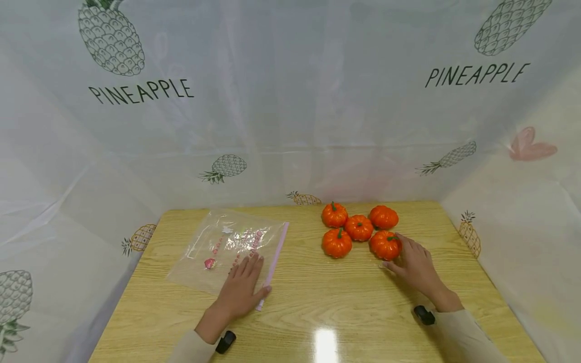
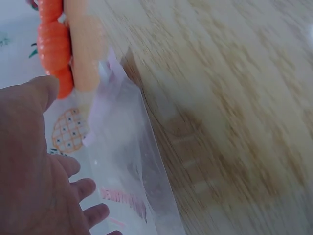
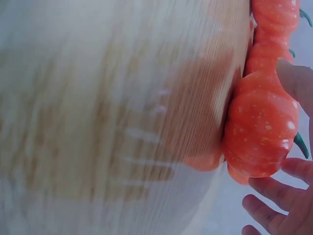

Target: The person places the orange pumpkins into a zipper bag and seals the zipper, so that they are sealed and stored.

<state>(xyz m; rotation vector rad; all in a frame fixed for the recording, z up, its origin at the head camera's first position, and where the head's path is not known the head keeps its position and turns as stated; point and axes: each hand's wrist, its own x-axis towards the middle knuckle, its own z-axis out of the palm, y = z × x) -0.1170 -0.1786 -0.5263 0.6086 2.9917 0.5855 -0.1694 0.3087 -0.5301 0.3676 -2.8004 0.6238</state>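
Spread wide, a person's right hand (image 1: 416,267) bracketed one side of the near right pumpkin (image 1: 383,246); the left hand (image 1: 242,291) rested flat. Pineapple-print sheeting (image 1: 290,111) hung behind a wooden table (image 1: 308,292). At the table's left, a clear bag (image 1: 231,234) lay beneath the left hand, its pale purple strip (image 1: 276,257) facing five orange pumpkins (image 1: 359,229) at the right, one amid the other four, some green stems (image 1: 340,233) showing.

Your head camera looks forward and down across the table (image 1: 299,287); your wrist cameras look close along it, rolled sideways, both catching the pumpkins (image 1: 358,228).
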